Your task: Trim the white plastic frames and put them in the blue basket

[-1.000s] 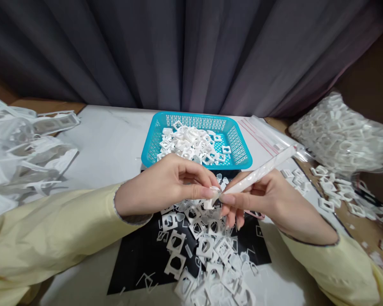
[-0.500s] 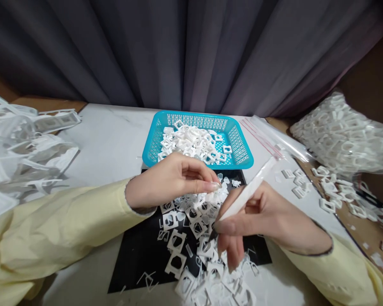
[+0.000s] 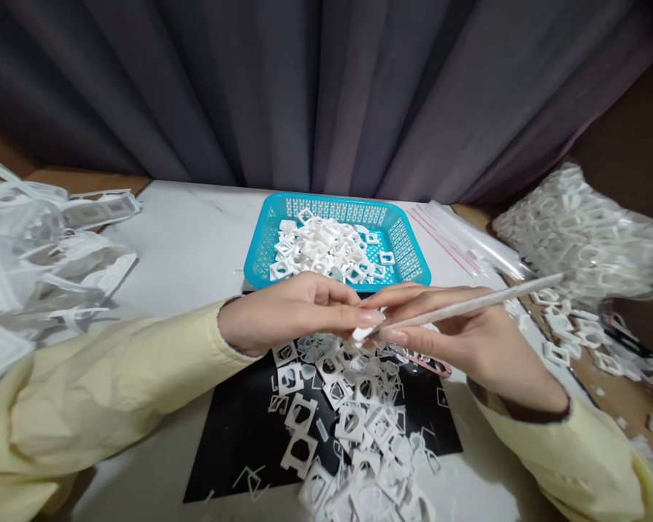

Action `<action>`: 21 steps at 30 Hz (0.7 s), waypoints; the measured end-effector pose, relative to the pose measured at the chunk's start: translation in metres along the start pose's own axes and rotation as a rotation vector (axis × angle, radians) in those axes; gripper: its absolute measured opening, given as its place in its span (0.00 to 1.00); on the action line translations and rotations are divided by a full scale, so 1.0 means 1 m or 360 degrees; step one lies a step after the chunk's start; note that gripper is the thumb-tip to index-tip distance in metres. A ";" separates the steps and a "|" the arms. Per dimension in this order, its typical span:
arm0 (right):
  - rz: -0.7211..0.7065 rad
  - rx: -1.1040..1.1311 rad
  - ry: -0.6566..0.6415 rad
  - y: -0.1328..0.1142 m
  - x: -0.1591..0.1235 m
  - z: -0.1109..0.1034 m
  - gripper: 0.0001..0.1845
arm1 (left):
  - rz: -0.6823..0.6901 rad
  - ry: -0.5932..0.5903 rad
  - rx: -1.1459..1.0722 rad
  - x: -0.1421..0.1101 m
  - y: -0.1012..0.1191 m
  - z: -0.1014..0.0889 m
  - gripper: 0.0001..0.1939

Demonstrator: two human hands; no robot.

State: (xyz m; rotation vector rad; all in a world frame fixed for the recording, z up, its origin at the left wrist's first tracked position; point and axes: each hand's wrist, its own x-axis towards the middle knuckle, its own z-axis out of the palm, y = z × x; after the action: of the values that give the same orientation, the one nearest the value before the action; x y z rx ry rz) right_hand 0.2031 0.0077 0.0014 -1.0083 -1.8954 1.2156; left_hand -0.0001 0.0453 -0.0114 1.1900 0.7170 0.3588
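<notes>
My left hand (image 3: 294, 315) pinches a small white plastic part (image 3: 362, 333) between thumb and fingers, just in front of the basket. My right hand (image 3: 479, 337) is closed around a slim knife with a white-wrapped handle (image 3: 490, 299), which slants up to the right. The knife's dark, thin tip meets the part, or lies very close to it; the fingers partly hide the contact. Below both hands, loose white square frames (image 3: 353, 420) and thin translucent scraps are heaped on a black mat (image 3: 223, 442).
Behind my hands stands a blue perforated basket (image 3: 254, 264) holding many white parts. A clear bag of parts (image 3: 582, 232) sits at the right, near loose pieces and a flat zip bag (image 3: 479, 239). White moulded frames (image 3: 27, 246) pile up at the left. A pink loop handle (image 3: 438, 365) shows on the mat.
My right hand has risen from the heap to my left hand, bringing the knife against or near the held part. The knife handle has tipped over toward the right. My left hand has barely moved.
</notes>
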 end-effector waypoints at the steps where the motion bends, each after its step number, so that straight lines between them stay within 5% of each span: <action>1: -0.0034 -0.0005 0.0032 -0.001 0.000 0.001 0.04 | 0.0008 -0.0040 -0.0078 0.001 0.000 0.000 0.10; 5: -0.0090 -0.0194 0.0356 -0.004 -0.004 0.003 0.03 | 0.0107 -0.0096 -0.0296 0.002 0.000 0.001 0.07; 9: -0.0093 -0.0475 0.0591 -0.007 -0.010 0.006 0.04 | 0.0306 0.0240 -0.0104 -0.002 0.000 0.006 0.08; 15: -0.0360 -0.0727 0.0629 -0.007 -0.014 0.011 0.06 | 0.0400 0.0444 0.0190 -0.006 -0.002 0.012 0.06; 21: -0.0684 -0.0738 0.0397 -0.002 -0.017 0.012 0.12 | 0.0257 0.0382 0.0233 -0.006 0.002 0.016 0.08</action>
State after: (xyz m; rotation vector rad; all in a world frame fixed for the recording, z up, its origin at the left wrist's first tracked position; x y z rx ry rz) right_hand 0.2011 -0.0124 -0.0026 -0.8635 -2.0894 0.3940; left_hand 0.0063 0.0310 -0.0051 1.3614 0.8683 0.5994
